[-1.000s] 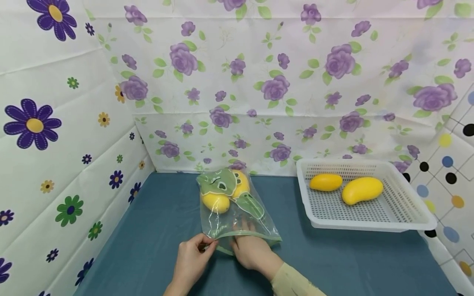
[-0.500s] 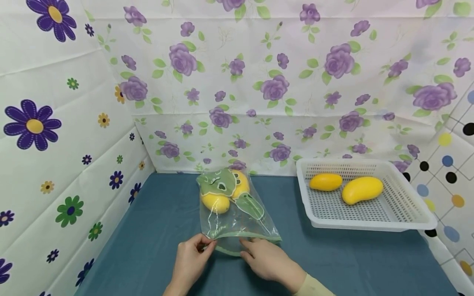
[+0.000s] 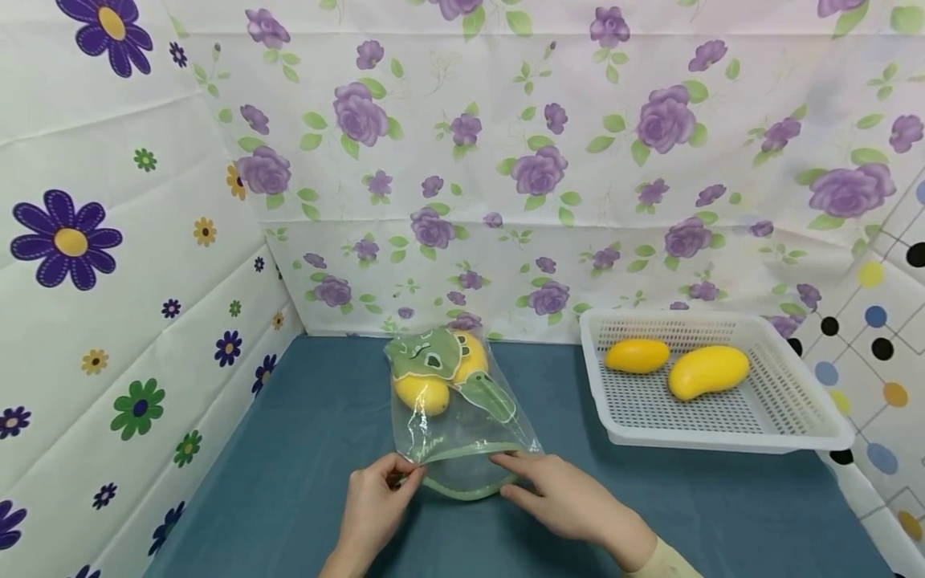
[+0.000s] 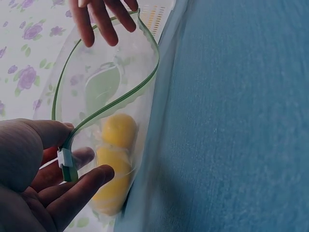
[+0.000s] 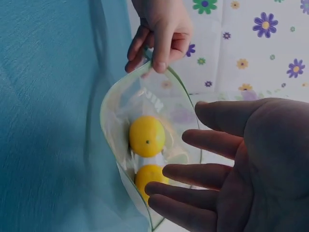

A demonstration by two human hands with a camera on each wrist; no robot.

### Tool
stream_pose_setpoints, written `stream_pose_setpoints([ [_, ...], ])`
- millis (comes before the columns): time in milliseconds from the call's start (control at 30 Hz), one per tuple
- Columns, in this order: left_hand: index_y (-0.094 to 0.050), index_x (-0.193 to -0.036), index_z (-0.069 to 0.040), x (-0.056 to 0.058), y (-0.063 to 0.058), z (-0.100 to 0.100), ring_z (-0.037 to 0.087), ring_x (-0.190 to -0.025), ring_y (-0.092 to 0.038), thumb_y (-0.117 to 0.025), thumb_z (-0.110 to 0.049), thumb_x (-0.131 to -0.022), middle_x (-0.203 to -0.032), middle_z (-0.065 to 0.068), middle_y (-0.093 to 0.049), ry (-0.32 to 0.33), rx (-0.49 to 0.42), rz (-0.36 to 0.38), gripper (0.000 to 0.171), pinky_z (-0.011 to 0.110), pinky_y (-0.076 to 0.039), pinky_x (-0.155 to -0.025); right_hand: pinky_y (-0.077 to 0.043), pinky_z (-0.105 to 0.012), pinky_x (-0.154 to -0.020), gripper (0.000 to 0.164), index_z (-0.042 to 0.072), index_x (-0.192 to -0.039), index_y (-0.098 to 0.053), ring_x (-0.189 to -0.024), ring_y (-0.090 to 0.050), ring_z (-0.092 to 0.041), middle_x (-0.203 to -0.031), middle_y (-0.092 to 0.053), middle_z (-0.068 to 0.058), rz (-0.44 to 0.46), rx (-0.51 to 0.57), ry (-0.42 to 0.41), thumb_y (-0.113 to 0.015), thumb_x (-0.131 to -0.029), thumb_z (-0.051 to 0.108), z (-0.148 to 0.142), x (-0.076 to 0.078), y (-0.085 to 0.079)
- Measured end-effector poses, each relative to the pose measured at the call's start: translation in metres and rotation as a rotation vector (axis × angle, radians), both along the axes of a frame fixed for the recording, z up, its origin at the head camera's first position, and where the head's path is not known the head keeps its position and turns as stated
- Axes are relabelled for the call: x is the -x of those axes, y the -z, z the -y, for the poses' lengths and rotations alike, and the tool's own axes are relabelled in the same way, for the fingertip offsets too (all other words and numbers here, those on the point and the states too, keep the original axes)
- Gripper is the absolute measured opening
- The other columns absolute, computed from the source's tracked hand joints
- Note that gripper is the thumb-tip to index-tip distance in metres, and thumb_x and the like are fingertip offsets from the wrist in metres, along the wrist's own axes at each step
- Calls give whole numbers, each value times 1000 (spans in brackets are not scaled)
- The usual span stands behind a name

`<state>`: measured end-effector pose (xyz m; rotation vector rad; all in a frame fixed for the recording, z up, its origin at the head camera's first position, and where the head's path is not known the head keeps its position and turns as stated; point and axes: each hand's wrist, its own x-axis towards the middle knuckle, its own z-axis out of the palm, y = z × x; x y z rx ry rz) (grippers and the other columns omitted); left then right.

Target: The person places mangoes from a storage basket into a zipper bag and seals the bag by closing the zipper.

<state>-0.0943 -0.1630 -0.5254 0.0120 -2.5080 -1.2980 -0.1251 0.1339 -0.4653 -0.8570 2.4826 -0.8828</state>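
A clear zip bag (image 3: 462, 432) with a green printed picture and green edging lies on the blue cloth, its mouth gaping toward me. Two yellow mango-like fruits (image 3: 422, 396) sit at its far end. My left hand (image 3: 376, 499) pinches the left corner of the mouth, beside a white slider (image 4: 64, 157) in the left wrist view. At the right side of the mouth is my right hand (image 3: 567, 499). Its fingers (image 5: 198, 174) are straight and spread in the right wrist view, overlapping the bag's edge and holding nothing.
A white perforated basket (image 3: 723, 440) stands at the right, with a smaller mango (image 3: 637, 356) and a larger mango (image 3: 708, 372) inside. Flowered sheets (image 3: 462, 160) rise behind and at the left; a dotted sheet (image 3: 885, 385) borders the right.
My right hand has come out of the bag and moved right along its mouth, which gapes wider now. My left hand keeps its pinch on the corner.
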Motion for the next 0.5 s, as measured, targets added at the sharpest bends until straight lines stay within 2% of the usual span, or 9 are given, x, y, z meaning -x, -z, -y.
stream_pose_setpoints([
  [167,-75,-78,-22,0,1,0,2,-71,-71,-88,-11,-91,-77,-13,-75,-12,-8,-25,22,23,-56,-60,-47,-58,-110,55,25,-157,-57,-143,-55,-32,-159,-54,-13,2,-20,-45,-58,-109,52,-5,-2,0],
  [300,-75,-78,-22,0,1,0,2,-70,-71,-88,-12,-91,-77,-13,-75,-13,-12,-29,21,23,-56,-60,-48,-55,-111,53,29,-156,-58,-142,-56,-25,-157,-56,-5,-16,-29,-75,-57,-109,55,-8,-3,-1],
  [500,-75,-78,-22,0,2,0,1,-68,-69,-88,-12,-91,-76,-13,-75,-22,-27,-20,21,23,-54,-58,-51,-46,-108,50,29,-154,-60,-136,-60,-14,-151,-61,8,-41,38,-92,-59,-109,51,-16,-4,-6],
])
